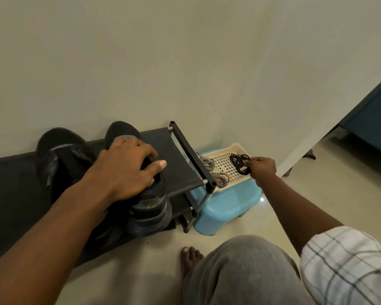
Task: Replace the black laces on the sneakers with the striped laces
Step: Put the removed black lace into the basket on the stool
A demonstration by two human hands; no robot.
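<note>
The nearer sneaker (151, 205) is gripped by the left hand (128, 170). The fingers are curled over the collar and the thumb is laid along the outer side, so that, in all likelihood, the shoe is steadied on the top shelf of the shoe rack (176, 150). The second sneaker (53, 150) is stood just beside it, toe toward the wall. The two hands are held well apart. A coiled bundle of black laces (239, 162) is pinched in the fingers of the right hand (263, 167) above the tray (233, 147). Whether the bundle touches the tray cannot be told. The striped laces (207, 162) are laid in two loose coils along the tray's left side, next to the rack's end frame, where they can be reached without the shoe being released. The tray is set on a stool (227, 205), which brings it close to shelf height. The sneakers are of matte black fabric with thick, slightly glossy moulded soles. The shelf is a taut dark cloth panel stretched between slim metal tubes and black plastic corner joints. The tray is of pale, rigid plastic perforated in a square grid, and the stool is of smooth light-blue plastic with rounded corners. The striped laces are round, braided cord in black and white, and the black laces are thinner and plain. It is judged that the black laces are being put aside and the striped laces are not yet fitted.
</note>
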